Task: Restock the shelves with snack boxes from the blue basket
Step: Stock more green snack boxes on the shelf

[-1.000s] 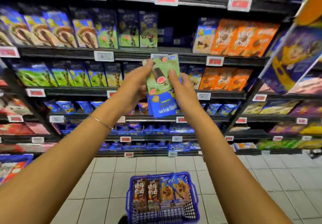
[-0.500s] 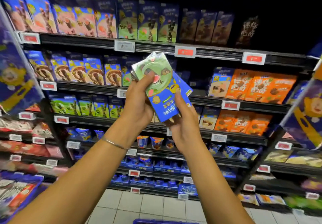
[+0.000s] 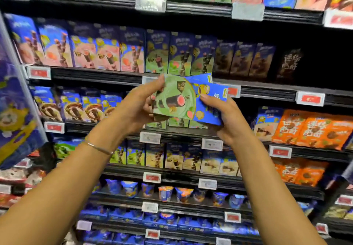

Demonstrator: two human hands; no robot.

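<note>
A stack of green-and-blue snack boxes (image 3: 177, 99) is held up in front of the shelves, tilted with the green end to the left. My left hand (image 3: 141, 107) grips the green end, thumb on top. My right hand (image 3: 225, 118) grips the blue end from below and the right. Right behind and above the stack, matching green boxes (image 3: 179, 57) stand in a row on the shelf (image 3: 95, 75). The blue basket is out of view.
Shelves full of snack boxes fill the view: pink boxes (image 3: 107, 54) at upper left, dark boxes (image 3: 242, 59) to the right, orange boxes (image 3: 313, 130) at right. A dark gap (image 3: 324, 63) lies at the upper right. A blue display panel (image 3: 15, 101) juts out at left.
The view has risen; the floor and basket dropped out of sight. Both hands lifted the stack higher and turned it toward horizontal, close under the row of green boxes.
</note>
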